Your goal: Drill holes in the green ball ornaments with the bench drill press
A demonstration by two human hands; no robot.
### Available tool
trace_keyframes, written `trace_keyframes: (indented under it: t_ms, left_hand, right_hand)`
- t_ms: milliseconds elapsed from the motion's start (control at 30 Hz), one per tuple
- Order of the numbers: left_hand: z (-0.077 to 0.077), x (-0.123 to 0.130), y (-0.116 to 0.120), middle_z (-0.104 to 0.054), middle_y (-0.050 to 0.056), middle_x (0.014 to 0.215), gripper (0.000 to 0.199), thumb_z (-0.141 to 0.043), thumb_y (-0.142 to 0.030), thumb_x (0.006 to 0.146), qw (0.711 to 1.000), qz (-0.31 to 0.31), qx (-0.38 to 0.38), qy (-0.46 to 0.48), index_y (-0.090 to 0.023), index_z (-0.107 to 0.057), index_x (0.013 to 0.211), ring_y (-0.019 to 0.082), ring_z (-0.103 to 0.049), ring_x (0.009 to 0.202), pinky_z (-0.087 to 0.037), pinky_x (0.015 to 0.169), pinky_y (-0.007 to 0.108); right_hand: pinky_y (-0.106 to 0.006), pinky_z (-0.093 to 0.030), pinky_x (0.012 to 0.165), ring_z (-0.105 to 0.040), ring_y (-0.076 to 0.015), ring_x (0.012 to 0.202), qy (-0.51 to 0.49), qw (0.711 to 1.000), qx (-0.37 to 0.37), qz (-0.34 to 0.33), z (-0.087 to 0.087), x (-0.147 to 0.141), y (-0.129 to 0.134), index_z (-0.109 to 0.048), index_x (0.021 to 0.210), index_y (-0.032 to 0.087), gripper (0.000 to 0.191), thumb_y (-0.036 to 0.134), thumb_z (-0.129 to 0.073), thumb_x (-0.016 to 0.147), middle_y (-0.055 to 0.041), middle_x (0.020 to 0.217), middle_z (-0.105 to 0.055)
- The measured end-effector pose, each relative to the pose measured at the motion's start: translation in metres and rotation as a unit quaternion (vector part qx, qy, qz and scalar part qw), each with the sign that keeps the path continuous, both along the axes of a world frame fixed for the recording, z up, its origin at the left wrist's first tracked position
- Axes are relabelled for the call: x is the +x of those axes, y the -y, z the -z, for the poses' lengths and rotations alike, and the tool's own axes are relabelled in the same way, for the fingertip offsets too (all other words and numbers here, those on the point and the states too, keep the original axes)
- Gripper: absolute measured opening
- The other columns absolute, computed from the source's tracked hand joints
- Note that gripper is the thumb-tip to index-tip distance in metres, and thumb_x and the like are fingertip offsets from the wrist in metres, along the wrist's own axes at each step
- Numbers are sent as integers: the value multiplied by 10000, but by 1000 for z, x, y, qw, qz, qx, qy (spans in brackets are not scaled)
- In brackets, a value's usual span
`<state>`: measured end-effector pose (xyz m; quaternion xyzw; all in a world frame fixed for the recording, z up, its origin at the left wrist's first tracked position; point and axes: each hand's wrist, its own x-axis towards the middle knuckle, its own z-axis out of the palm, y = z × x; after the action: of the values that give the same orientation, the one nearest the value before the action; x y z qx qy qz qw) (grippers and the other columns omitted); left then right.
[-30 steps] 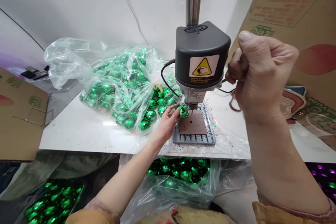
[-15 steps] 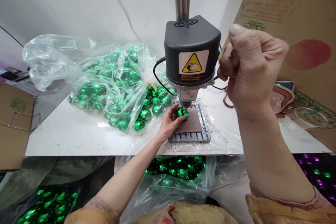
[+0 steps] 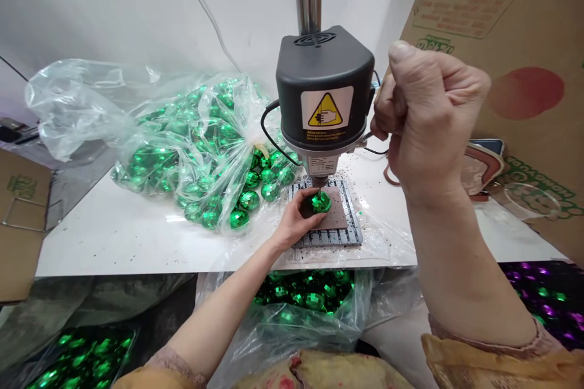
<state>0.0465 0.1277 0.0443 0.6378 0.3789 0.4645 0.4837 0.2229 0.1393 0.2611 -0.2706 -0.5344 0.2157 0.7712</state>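
Note:
Under the black drill press (image 3: 325,85), my left hand (image 3: 296,217) pinches a green mirrored ball (image 3: 321,202) between thumb and fingers. The ball rests on a brown pad (image 3: 336,213) over the slotted metal base (image 3: 353,228), and the thin drill bit (image 3: 320,191) reaches down to its top. My right hand (image 3: 424,109) is raised to the right of the drill head, its fingers curled around the end of a lever that is mostly hidden.
A clear plastic bag (image 3: 182,146) of green balls lies on the white table (image 3: 137,249) at left. An open bag of balls (image 3: 314,298) sits below the table edge. Cardboard boxes stand at left (image 3: 22,213) and right (image 3: 515,103). Dark shavings surround the base.
The ball and my left hand have shifted slightly down and right on the pad, and the drill bit now shows above the ball. The whole view has moved a little.

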Motion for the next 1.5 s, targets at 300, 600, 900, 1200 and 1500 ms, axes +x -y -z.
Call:
trace_keyframes:
  t_ms: [300, 600, 900, 1200, 1500]
  left_hand:
    - [1, -2, 0, -679, 116, 1286, 617, -871, -394, 770, 1000, 2, 1, -22, -205, -578, 1280, 277, -643, 1218, -481, 1094, 450]
    - [5, -3, -2, -674, 116, 1301, 616, -867, -408, 779, 1000, 2, 5, -29, -209, -571, 1282, 283, -635, 1232, -480, 1090, 446]
    - [5, -3, -2, -674, 113, 1290, 605, -865, -413, 777, 999, -3, 12, -35, -209, -572, 1265, 282, -633, 1229, -478, 1086, 441]
    - [7, -4, -2, -667, 103, 1285, 601, -858, -418, 785, 999, -5, 21, -43, -216, -570, 1272, 275, -626, 1223, -472, 1083, 437]
    - [5, -3, -1, -670, 98, 1258, 593, -854, -418, 787, 999, -7, 14, -40, -218, -569, 1268, 270, -636, 1190, -486, 1062, 433]
  right_hand:
    - [-209, -191, 399, -287, -7, 386, 2, 999, 31, 11, 7, 0, 2, -383, 482, 156, 494, 181, -596, 927, 60, 423, -332]
    - [-294, -156, 432, -276, -43, 388, -5, 991, 103, 82, 46, -4, 20, -267, 490, 175, 566, 261, -633, 913, 50, 434, -253]
    - [-283, -180, 450, -243, -43, 426, 36, 990, 131, 26, 66, 6, 20, -213, 490, 174, 591, 261, -616, 913, 51, 451, -228]
    - [-260, -216, 437, -286, -37, 416, 49, 972, 222, 60, 78, 3, 16, -201, 544, 165, 511, 116, -595, 864, 51, 473, -243]
    - [-264, -254, 437, -262, -33, 418, 72, 954, 284, 66, 97, 5, 16, -189, 580, 180, 467, 29, -564, 813, 56, 502, -238]
